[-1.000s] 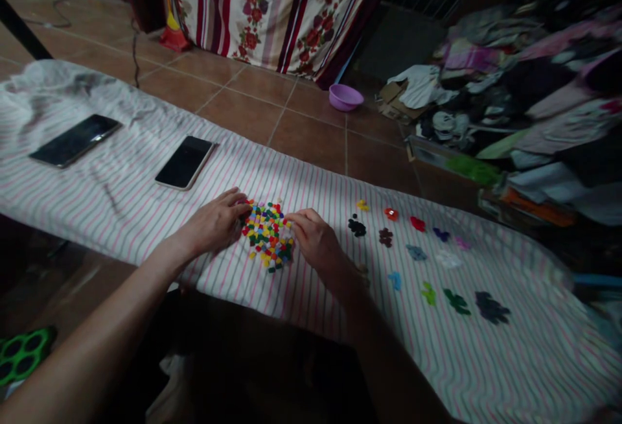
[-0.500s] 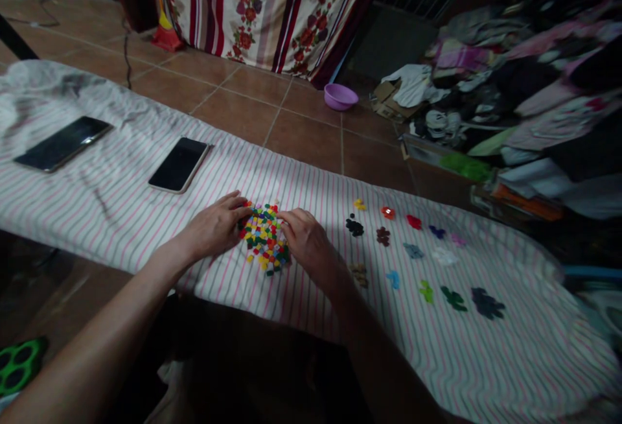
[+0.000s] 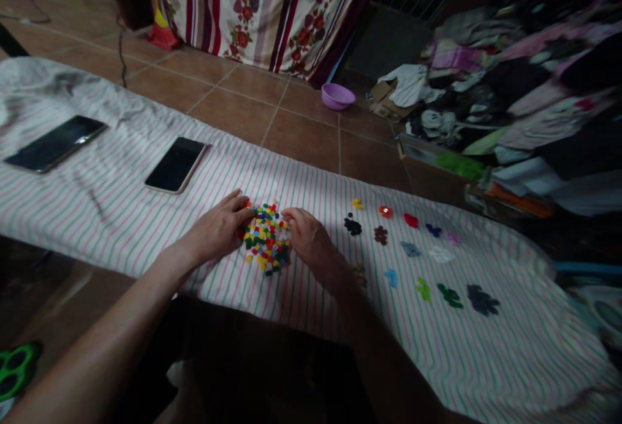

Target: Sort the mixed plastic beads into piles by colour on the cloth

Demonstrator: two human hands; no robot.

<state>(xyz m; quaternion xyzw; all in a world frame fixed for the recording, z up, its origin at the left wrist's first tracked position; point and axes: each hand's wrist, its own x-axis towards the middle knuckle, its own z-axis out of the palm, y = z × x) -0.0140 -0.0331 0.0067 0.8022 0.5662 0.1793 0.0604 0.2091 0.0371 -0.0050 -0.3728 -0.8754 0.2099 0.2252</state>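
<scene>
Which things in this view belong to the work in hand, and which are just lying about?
In the work:
- mixed coloured pieces, between the left hand and right hand
- single-colour groups, such as the black pieces
- striped cloth beneath

Apparently just lying about:
- left phone
- right phone
- purple basin
- heaped clothes

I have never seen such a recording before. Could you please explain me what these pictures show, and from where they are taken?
There is no robot here: a person works with bare hands. All pictures come from one camera on the person's head, looking forward and down.

On a striped cloth lies a mixed pile of small coloured pieces. The left hand touches its left edge; the right hand is at its right edge, fingertips close together. Whether either hand holds a piece is too small to tell.

Farther right are small single-colour groups; at left, two phones.
</scene>
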